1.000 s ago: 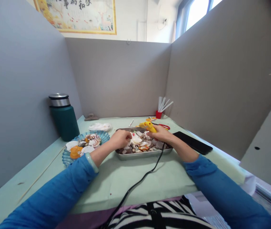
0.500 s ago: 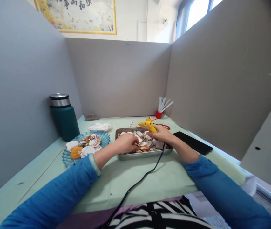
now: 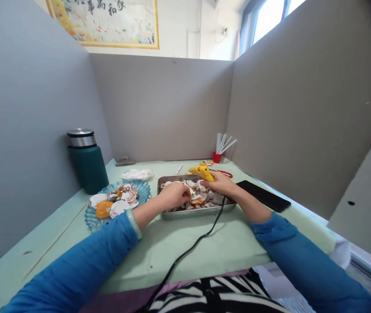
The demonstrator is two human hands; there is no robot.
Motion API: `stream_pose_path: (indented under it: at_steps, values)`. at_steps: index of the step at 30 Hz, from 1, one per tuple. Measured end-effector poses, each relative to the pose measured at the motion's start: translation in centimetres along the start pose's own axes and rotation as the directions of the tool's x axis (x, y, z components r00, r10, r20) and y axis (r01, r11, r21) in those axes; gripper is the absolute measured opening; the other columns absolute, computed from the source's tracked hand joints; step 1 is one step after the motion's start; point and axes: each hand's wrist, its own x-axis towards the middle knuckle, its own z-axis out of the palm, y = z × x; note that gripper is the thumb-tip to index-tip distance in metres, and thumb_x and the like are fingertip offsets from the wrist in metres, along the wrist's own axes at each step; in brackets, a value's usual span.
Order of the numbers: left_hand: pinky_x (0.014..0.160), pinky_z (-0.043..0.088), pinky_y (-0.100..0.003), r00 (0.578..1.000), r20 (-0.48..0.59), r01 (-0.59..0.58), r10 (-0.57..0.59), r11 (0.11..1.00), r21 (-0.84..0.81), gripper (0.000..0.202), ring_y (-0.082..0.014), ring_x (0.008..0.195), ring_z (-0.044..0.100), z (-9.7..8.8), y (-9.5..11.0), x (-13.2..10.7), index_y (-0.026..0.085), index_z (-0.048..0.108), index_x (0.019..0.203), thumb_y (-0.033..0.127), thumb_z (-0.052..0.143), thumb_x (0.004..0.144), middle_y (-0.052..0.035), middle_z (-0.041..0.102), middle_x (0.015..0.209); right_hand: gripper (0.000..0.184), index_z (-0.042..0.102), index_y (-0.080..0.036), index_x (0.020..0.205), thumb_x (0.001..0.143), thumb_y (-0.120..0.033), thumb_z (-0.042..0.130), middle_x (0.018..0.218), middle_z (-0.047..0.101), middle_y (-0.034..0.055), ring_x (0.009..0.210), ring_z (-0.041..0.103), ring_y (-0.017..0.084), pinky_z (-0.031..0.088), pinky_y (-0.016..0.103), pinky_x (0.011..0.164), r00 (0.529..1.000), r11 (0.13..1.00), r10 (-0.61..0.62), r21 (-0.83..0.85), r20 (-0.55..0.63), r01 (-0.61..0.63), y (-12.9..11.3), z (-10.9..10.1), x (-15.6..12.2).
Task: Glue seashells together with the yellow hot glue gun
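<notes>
A steel tray [image 3: 195, 211] full of seashells sits mid-table. My right hand [image 3: 223, 184] is closed round a yellow glue gun [image 3: 201, 172] held over the tray's far right part; its black cord [image 3: 192, 248] runs back toward me. My left hand [image 3: 174, 195] hovers over the tray's left half with fingers curled in a pinch among the shells; what it holds is too small to name.
A blue glass plate [image 3: 91, 218] with shells lies left of the tray, a green flask [image 3: 88, 161] behind it. A black phone [image 3: 263, 195] lies to the right. A red cup of white sticks [image 3: 218, 155], red scissors [image 3: 225, 173] and a thin wooden stick [image 3: 55, 241] are also there. Grey partitions enclose the table.
My left hand has slid to the right and a little toward me over the tray's shells. The right hand with the glue gun has stayed almost still.
</notes>
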Motion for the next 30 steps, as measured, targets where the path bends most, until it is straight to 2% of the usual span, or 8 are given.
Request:
stream_pose_path:
  at_steps: [4,9,13,21,26,30]
  values:
    - [0.07,0.043,-0.026,0.999,0.028,0.025,-0.027,0.997,0.066,0.024,-0.0187,0.08,0.062,0.0,0.7,0.1,0.026,0.071,0.089,0.027,0.052,0.075,-0.0033,0.07,0.087,0.024,0.059,-0.016,0.088,0.071,-0.033,0.059,0.056,0.053,-0.0035,0.045,0.048,0.01,0.035,0.021,0.044,1.0,1.0,-0.007,-0.01,0.006,0.007,0.0,0.0,0.0]
    - [0.072,0.044,-0.027,0.998,-0.002,0.061,-0.061,0.994,0.087,0.022,-0.02,0.081,0.062,0.4,0.9,0.2,0.024,0.071,0.086,0.022,0.052,0.074,-0.0051,0.069,0.086,0.025,0.058,-0.017,0.09,0.072,-0.034,0.06,0.059,0.054,-0.003,0.046,0.049,0.011,0.036,0.022,0.045,1.0,1.0,-0.002,0.005,0.027,0.002,0.2,0.1,0.1]
    - [0.075,0.044,-0.027,0.999,-0.027,0.031,-0.03,0.998,0.047,0.023,-0.0191,0.084,0.062,0.6,0.7,0.3,0.025,0.069,0.093,0.026,0.052,0.076,-0.0049,0.067,0.096,0.025,0.058,-0.017,0.089,0.072,-0.035,0.06,0.062,0.056,-0.0022,0.047,0.049,0.01,0.036,0.022,0.046,1.0,1.0,-0.009,0.013,0.025,0.009,0.3,0.1,0.2]
    - [0.073,0.044,-0.031,1.0,-0.009,0.002,0.0,0.981,0.194,0.026,-0.0235,0.083,0.062,-0.1,1.5,0.2,0.024,0.071,0.092,0.02,0.052,0.074,-0.0088,0.066,0.093,0.026,0.06,-0.017,0.091,0.073,-0.035,0.06,0.063,0.058,-0.0014,0.052,0.051,0.012,0.037,0.022,0.05,1.0,0.997,-0.024,-0.069,0.013,0.025,0.0,0.0,0.0]
    - [0.069,0.045,-0.03,1.0,-0.004,-0.013,0.014,0.989,0.15,0.025,-0.0226,0.082,0.062,0.0,2.0,0.4,0.022,0.07,0.092,0.022,0.05,0.076,-0.0091,0.065,0.093,0.028,0.06,-0.016,0.092,0.072,-0.035,0.06,0.065,0.059,-0.0008,0.054,0.051,0.012,0.036,0.022,0.05,1.0,0.996,-0.015,-0.089,-0.004,0.014,0.1,0.0,0.1]
    - [0.072,0.045,-0.029,1.0,0.016,0.004,-0.006,0.993,0.122,0.022,-0.0214,0.084,0.062,0.3,2.0,0.8,0.023,0.07,0.089,0.025,0.053,0.075,-0.0081,0.065,0.095,0.028,0.061,-0.016,0.091,0.072,-0.036,0.061,0.066,0.06,-0.0004,0.054,0.051,0.012,0.036,0.022,0.05,1.0,0.997,-0.013,-0.078,-0.006,0.012,0.2,0.1,0.2]
